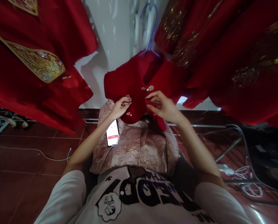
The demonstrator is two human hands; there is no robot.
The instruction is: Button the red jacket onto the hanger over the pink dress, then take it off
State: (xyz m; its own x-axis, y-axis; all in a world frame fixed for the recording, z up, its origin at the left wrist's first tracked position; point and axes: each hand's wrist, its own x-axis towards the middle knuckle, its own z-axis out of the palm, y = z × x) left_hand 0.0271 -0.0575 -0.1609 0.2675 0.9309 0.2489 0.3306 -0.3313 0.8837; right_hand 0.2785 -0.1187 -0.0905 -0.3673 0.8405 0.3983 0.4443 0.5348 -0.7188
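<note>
A red jacket (pixel 129 77) hangs in front of me from a purple hanger (pixel 150 45), its lower part over my lap. Jewelled fasteners (pixel 149 88) sit at its neckline, and another fastener (pixel 129 114) lies lower on the left panel. My left hand (pixel 122 105) is closed with fingertips pinched at a jewelled fastener on the left front panel. Across from it, my right hand (pixel 161 106) pinches the edge of the jacket's right panel between thumb and fingers. Some cloth behind the right hand is hidden.
Red embroidered garments (pixel 78 40) hang at the left, more garments (pixel 213 62) at the right. A lit phone (pixel 112 133) rests on the pink brocade cloth (pixel 139 149) over my lap. White cables (pixel 241 171) and a black chair (pixel 265 155) stand right. High-heeled shoes (pixel 15 123) are at the left.
</note>
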